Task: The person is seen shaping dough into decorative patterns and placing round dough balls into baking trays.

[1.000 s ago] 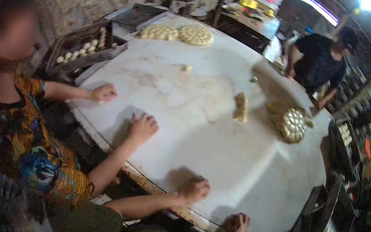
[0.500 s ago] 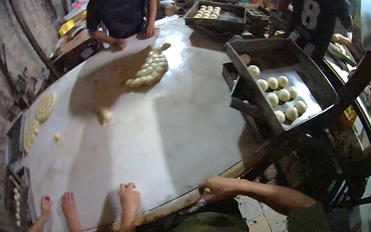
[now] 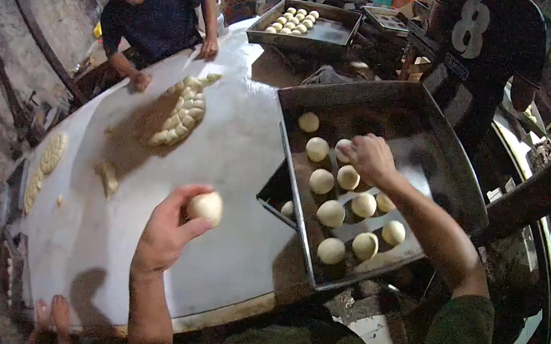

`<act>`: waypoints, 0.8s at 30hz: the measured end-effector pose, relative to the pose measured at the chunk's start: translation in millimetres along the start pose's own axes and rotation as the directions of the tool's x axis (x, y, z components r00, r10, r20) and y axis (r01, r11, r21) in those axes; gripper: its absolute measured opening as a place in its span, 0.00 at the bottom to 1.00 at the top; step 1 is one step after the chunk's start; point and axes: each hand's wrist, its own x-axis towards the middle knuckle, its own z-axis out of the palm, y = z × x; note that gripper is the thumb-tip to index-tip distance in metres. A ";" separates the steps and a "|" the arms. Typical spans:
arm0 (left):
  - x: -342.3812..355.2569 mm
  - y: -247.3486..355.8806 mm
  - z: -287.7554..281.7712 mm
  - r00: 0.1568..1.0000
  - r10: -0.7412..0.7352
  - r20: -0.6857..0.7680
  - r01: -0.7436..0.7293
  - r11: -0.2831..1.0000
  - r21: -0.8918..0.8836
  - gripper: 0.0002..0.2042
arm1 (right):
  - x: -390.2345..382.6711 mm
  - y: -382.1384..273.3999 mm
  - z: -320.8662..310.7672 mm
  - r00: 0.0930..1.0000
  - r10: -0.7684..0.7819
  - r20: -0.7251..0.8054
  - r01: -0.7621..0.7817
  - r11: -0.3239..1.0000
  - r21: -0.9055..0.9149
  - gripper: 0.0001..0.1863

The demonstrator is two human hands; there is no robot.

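My left hand holds a pale round dough ball above the white table. My right hand reaches into a dark metal tray at my right, its fingers closed on another dough ball, which they partly cover. Several smooth balls lie spaced out on the tray's bottom.
A co-worker works across the table beside scored dough; another person stands at the back right. Flat dough rounds and a dough piece lie leftward. A second tray holds balls behind. Someone's hands rest bottom left.
The view has swung right toward the trays. My left hand has risen off the table and now holds a ball; my right hand has moved forward from the table's edge into the tray.
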 end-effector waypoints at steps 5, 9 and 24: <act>118.7 58.9 116.5 0.929 0.321 0.184 -0.354 0.917 0.186 0.21 | -47.5 20.7 -116.8 0.710 0.132 -0.691 0.292 0.839 0.460 0.12; 225.2 40.8 221.0 0.623 0.735 0.267 -0.753 0.471 0.461 0.16 | -136.7 49.0 -150.9 0.500 0.144 -0.854 0.523 0.736 0.430 0.19; 44.1 -165.5 -165.2 0.692 0.144 -0.707 0.302 0.832 0.465 0.12 | -197.1 -177.0 31.1 0.662 -0.706 0.251 -0.223 0.134 0.966 0.17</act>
